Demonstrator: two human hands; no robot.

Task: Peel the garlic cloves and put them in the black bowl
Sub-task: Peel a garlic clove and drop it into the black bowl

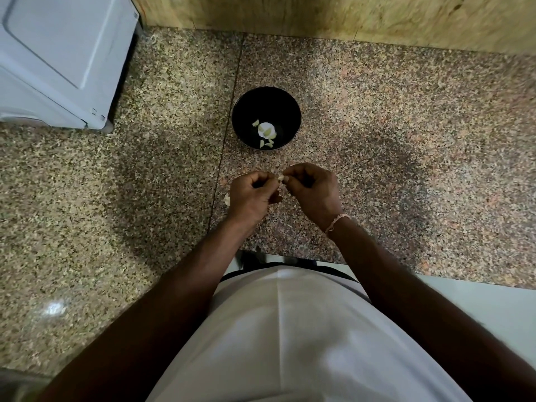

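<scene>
garlic clove (281,178), mostly hidden, pinched between left hand (253,195) and right hand (314,189) near black bowl (293,111).

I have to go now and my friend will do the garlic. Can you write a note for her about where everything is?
Both hands are busy: left hand and right hand pinch one clove between them, above the counter, mid-peel.
The bowl sits just beyond the hands, with several cloves already in it.
A pale bit, maybe skin or garlic, lies by the left hand.
Left to do: finish this clove, drop it in the bowl, check for more.
</scene>
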